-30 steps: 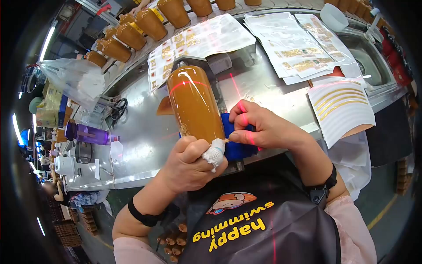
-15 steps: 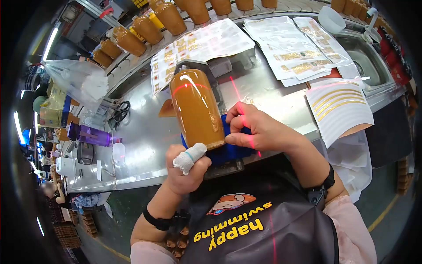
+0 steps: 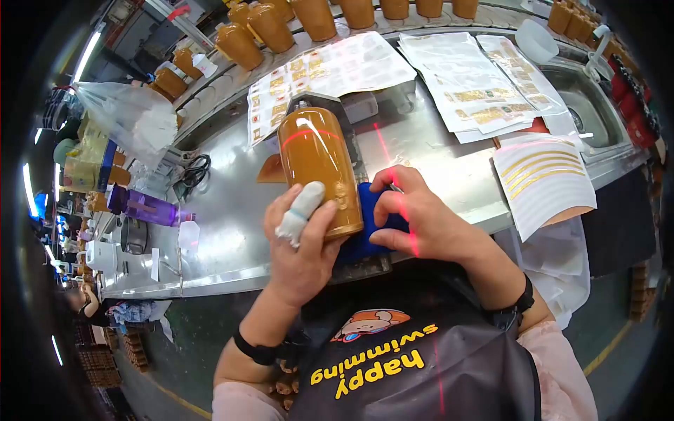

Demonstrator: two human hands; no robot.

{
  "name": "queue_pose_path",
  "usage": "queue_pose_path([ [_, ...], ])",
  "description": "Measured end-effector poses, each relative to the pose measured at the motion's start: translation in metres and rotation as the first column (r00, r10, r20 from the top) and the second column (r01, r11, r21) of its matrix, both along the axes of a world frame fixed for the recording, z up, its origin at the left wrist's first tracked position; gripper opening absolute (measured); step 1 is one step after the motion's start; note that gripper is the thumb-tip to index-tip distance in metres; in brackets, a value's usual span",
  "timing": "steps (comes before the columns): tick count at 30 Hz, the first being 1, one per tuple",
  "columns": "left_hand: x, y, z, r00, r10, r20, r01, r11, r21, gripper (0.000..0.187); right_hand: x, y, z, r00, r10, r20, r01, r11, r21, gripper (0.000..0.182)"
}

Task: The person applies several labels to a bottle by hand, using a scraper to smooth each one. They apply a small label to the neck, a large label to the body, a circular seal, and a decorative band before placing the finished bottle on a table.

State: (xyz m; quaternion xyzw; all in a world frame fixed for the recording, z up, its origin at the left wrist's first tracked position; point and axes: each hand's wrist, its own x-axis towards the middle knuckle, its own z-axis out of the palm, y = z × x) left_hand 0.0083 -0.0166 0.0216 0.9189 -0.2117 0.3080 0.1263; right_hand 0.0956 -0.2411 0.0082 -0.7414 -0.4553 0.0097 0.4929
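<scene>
A glossy brown bottle [image 3: 319, 165] lies tilted on a blue support [image 3: 368, 235] at the front of the metal bench, crossed by a red laser line. My left hand [image 3: 302, 235], one finger wrapped in white, has its fingers against the bottle's lower left side. To the right of the bottle, my right hand [image 3: 428, 221] is raised with fingers curled and thumb apart, near the blue support. A small thin item shows at its fingertips, too small to name.
Printed sheets [image 3: 330, 67] and a paper stack [image 3: 470, 84] lie behind. Gold-striped sheets [image 3: 544, 175] are at right, by a sink [image 3: 593, 116]. More brown bottles [image 3: 270, 28] line the back; a purple bottle [image 3: 151, 208] lies left. A person [image 3: 88, 302] is far left.
My left hand has moved up from the bottle's base onto its lower side, its fingers spreading. My right hand has shifted slightly right, and its thumb and fingers have parted.
</scene>
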Motion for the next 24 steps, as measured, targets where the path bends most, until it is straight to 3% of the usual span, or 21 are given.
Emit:
queue_pose_path([
  [3, -0.01, -0.002, -0.008, 0.994, -0.015, -0.113, -0.024, 0.942, -0.334, 0.051, -0.005, 0.01, 0.0, 0.999, -0.013, 0.043, 0.012, 1.0, 0.021, 0.027],
  [4, -0.011, 0.001, -0.006, 0.988, -0.042, -0.146, -0.013, 0.934, -0.358, 0.046, -0.006, 0.013, -0.002, 0.998, -0.025, 0.052, 0.023, 0.999, 0.035, 0.027],
  [8, -0.005, -0.003, -0.012, 0.958, -0.183, -0.22, -0.014, 0.738, -0.674, 0.046, -0.007, 0.016, -0.004, 0.996, -0.057, 0.073, 0.052, 0.997, 0.065, 0.027],
  [17, -0.001, -0.017, -0.013, 0.989, -0.015, -0.147, -0.077, 0.798, -0.598, 0.041, -0.008, 0.018, -0.007, 0.994, -0.08, 0.068, 0.076, 0.995, 0.065, 0.026],
  [20, -0.002, -0.016, -0.014, 0.986, -0.038, -0.162, -0.069, 0.791, -0.608, 0.038, -0.008, 0.018, -0.006, 0.994, -0.081, 0.079, 0.076, 0.995, 0.064, 0.025],
  [23, -0.003, -0.008, -0.015, 0.978, -0.165, -0.13, -0.015, 0.56, -0.828, 0.035, -0.008, 0.018, -0.006, 0.994, -0.076, 0.084, 0.07, 0.995, 0.067, 0.025],
  [24, -0.005, -0.004, -0.021, 0.972, -0.171, -0.163, -0.061, 0.481, -0.874, 0.046, -0.008, 0.018, -0.004, 0.992, -0.088, 0.094, 0.081, 0.994, 0.074, 0.025],
])
